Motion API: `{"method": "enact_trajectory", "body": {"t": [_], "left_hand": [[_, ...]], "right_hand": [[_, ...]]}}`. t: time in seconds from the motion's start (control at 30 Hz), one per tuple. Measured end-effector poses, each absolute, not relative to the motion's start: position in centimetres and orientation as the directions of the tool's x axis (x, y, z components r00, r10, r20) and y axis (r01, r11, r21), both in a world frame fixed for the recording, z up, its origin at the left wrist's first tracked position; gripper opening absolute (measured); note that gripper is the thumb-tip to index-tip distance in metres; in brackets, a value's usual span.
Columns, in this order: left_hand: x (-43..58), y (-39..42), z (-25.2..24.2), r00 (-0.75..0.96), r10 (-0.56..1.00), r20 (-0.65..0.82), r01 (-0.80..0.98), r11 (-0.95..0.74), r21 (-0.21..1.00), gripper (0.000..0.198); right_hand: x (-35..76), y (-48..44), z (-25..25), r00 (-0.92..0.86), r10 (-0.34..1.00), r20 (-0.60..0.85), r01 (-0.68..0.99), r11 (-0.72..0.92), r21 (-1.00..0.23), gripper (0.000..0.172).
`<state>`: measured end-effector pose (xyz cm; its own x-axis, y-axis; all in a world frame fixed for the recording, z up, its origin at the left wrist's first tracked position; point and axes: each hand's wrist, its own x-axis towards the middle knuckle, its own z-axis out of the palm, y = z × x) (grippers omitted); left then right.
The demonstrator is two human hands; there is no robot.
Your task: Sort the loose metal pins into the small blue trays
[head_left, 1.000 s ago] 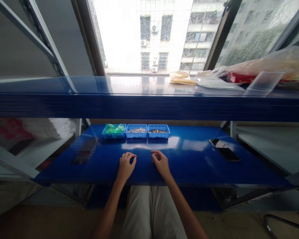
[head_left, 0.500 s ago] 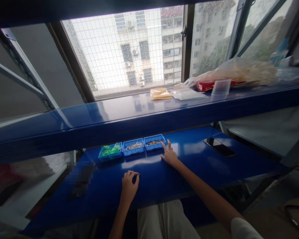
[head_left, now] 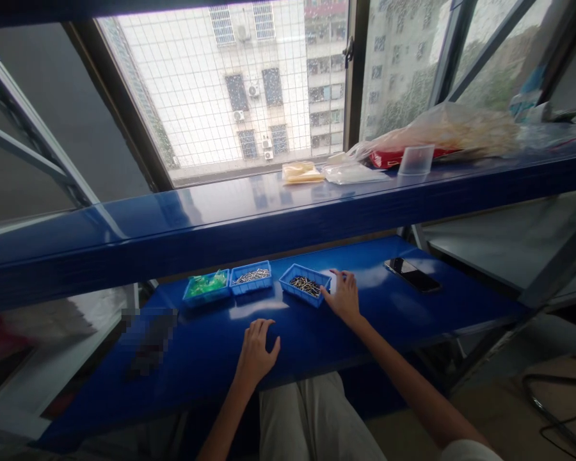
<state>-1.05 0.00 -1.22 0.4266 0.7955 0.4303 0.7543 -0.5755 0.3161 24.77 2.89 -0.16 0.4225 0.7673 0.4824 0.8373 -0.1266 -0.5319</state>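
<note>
My right hand (head_left: 344, 298) grips the right end of a small blue plastic bin (head_left: 288, 289), thumb near its front corner and fingers along its far side. The bin stands at an angle on the blue table and holds dark, thin metal pieces (head_left: 306, 285) that look like screws. To its left, a second blue bin (head_left: 252, 288) contains silvery thin metal pieces. Beside that one, a third blue bin (head_left: 206, 298) is filled with green plastic pieces (head_left: 210, 282). My left hand (head_left: 259, 351) hovers near the table's front edge, thumb and fingers apart, holding nothing.
A phone (head_left: 413, 275) lies on the blue table (head_left: 249, 311) at the right. Above the back edge runs a blue shelf (head_left: 211, 208) with plastic bags (head_left: 441, 133) and a clear cup (head_left: 415, 160). A blurred-out dark item (head_left: 148, 342) is at the left.
The right-hand bin has been pulled away from the middle one, rightward and nearer, and turned, with my right hand on it. My left hand has shifted slightly right and its fingers have spread.
</note>
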Motion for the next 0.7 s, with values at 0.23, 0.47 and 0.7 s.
{"method": "enact_trajectory", "body": {"t": [0.23, 0.47, 0.7], "left_hand": [[6.1, 0.8, -1.2, 0.353, 0.796, 0.491, 0.713, -0.569, 0.41, 0.053], [9.5, 2.2, -1.6, 0.28, 0.876, 0.392, 0.658, -0.473, 0.586, 0.046], [9.2, 2.2, -1.8, 0.379, 0.843, 0.381, 0.663, -0.535, 0.524, 0.041]], "right_hand": [[25.2, 2.9, -2.2, 0.489, 0.856, 0.169, 0.739, -0.302, -0.603, 0.057], [24.0, 0.8, -4.0, 0.505, 0.805, 0.312, 0.674, -0.142, -0.725, 0.057], [23.2, -0.6, -2.2, 0.434, 0.797, 0.42, 0.61, 0.083, -0.788, 0.063]]}}
